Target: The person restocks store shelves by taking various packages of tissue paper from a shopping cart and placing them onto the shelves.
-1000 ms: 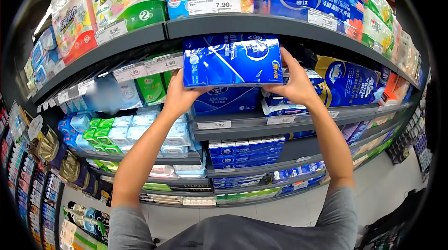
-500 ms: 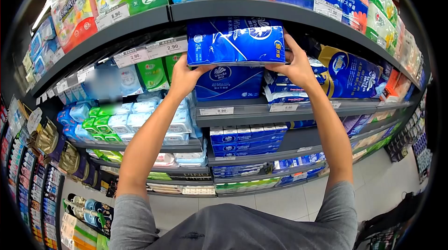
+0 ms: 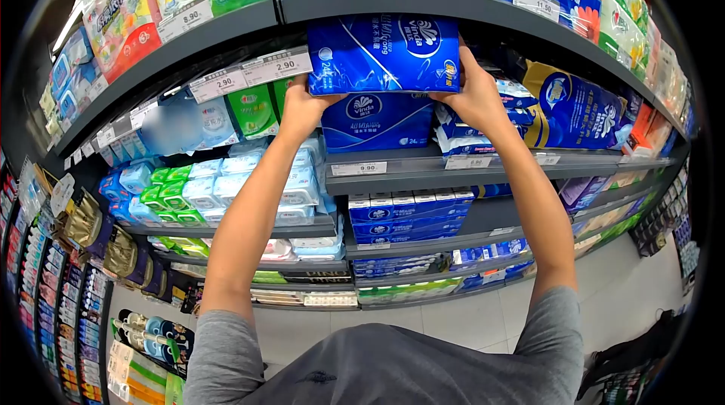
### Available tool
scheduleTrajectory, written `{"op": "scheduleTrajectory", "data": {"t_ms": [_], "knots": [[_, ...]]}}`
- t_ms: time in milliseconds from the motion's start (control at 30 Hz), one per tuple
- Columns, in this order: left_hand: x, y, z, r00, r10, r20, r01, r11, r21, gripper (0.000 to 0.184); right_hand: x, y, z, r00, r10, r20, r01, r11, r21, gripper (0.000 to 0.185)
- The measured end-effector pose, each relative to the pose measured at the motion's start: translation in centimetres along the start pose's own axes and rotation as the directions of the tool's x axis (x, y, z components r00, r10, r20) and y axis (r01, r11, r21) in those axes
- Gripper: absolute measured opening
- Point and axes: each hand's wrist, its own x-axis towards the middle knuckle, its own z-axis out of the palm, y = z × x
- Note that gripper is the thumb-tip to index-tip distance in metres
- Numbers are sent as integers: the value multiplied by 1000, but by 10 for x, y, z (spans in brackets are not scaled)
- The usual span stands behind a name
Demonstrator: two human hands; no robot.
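Observation:
A blue Vinda pack point(image 3: 377, 54) is held between my two hands at the level of the upper middle shelf, just under the edge of the shelf above. My left hand point(image 3: 303, 112) grips its left end, with the thumb along the lower edge. At the right end, my right hand point(image 3: 476, 95) holds it, thumb beneath and fingers up the side. Directly below it, another blue Vinda pack point(image 3: 377, 124) sits on the shelf. Just right of my right hand lie smaller blue and white packs point(image 3: 464, 140).
The upper shelf edge point(image 3: 362, 6) curves close above the held pack. A gold and blue pack point(image 3: 578, 106) leans at the right. Light blue and green packs point(image 3: 219, 182) fill the left shelf. A price-tagged shelf edge point(image 3: 423, 171) runs below my hands.
The view has tipped and shifted, so the shelves sit differently in it. The held pack appears higher and shows more of its printed top face. Both hands have kept hold of it.

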Motion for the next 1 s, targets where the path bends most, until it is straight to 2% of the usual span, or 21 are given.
{"op": "scheduleTrajectory", "data": {"t_ms": [33,100,167,267,300,333,467,567,600,633,700,767,833,900,967,1000], "knots": [[1,-1,-1,1000,-2,5,2,1000,2,53,1,-1,3,1000,5,-2,-5,1000,2,89],[3,-2,-3,996,-73,57,82,981,-177,54,3,-4,9,998,35,-54,-48,964,-262,89],[2,0,-9,989,-88,122,112,973,-204,60,5,-4,10,998,50,-37,-58,958,-280,89],[2,8,-17,974,-77,212,125,968,-219,72,6,-2,7,1000,7,5,-5,968,-251,90],[1,11,-19,968,-55,245,108,972,-208,79,6,-3,4,998,14,68,-2,985,-174,90],[0,15,-20,956,-86,279,160,954,-254,86,6,-3,1,991,18,133,-6,995,-96,90],[1,11,-19,967,-82,241,146,954,-263,87,6,5,-1,991,-28,132,31,999,-19,85],[-2,10,-20,969,-88,233,164,929,-331,84,1,9,0,986,-74,150,55,991,124,86],[-2,10,-20,967,-97,237,174,928,-329,84,0,10,0,987,-87,137,72,991,110,89],[-3,10,-21,968,-88,236,162,935,-314,84,-3,7,-2,982,-124,145,93,974,206,93],[-4,9,-19,966,-85,243,157,942,-296,83,-4,13,-1,984,-135,113,116,980,165,96],[-4,9,-17,972,-30,234,85,969,-231,81,-4,21,2,986,-161,53,155,982,104,96],[-5,9,-15,970,-17,241,66,978,-196,79,-4,24,2,968,-252,0,251,963,96,96],[-6,12,-12,971,-7,238,44,987,-154,78,-6,15,3,973,-231,0,230,969,94,92],[-6,15,-11,974,-8,226,33,993,-109,74,-5,12,3,982,-191,1,191,982,-4,89],[-5,16,-10,979,2,203,20,994,-106,73,-3,14,5,975,-221,-8,220,973,-75,84]]}}
